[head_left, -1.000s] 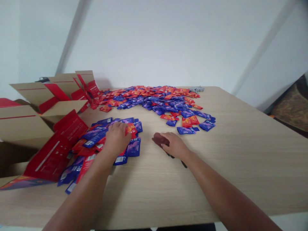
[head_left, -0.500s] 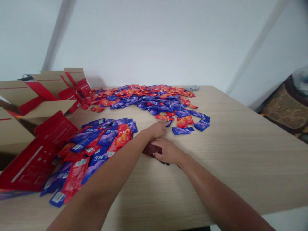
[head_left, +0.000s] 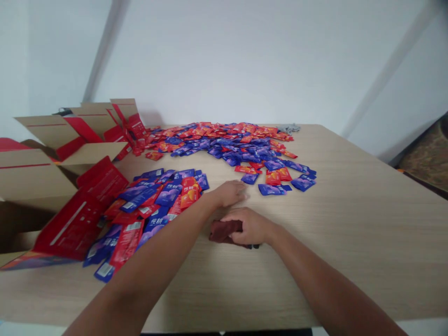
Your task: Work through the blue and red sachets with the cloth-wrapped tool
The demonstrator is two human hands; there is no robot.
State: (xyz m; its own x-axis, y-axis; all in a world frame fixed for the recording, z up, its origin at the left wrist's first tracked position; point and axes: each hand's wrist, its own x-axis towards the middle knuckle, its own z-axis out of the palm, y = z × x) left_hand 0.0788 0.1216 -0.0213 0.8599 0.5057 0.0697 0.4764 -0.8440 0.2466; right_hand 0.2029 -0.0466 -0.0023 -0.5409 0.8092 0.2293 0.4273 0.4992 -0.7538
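My right hand (head_left: pixel 247 224) grips a bunched, dark maroon cloth (head_left: pixel 224 231) low over the table, with small black bits showing beneath the hand. My left hand (head_left: pixel 231 193) is just beyond it, fingers stretched forward and flat near the tabletop, holding nothing that I can see. In front of those fingertips lies a blue-purple packet (head_left: pixel 250 178), apart from the hand. A red packet (head_left: pixel 245 169) is directly behind that one. To the right are another blue packet (head_left: pixel 271 189) and an orange packet (head_left: pixel 273 177). My left forearm covers part of the near packet pile (head_left: pixel 154 200).
Open cardboard boxes with red flaps (head_left: pixel 84 210) line the left side. A large mound of red and blue packets (head_left: pixel 224 140) spreads along the back by the wall. Some grey material (head_left: pixel 289 127) sits at its right end. The wooden table (head_left: pixel 350 233) extends rightward.
My hands have come apart, the right one drawing slightly nearer with the maroon cloth. The blue packet before my left fingertips is now uncovered. The whole view has shifted, moving things rightward.
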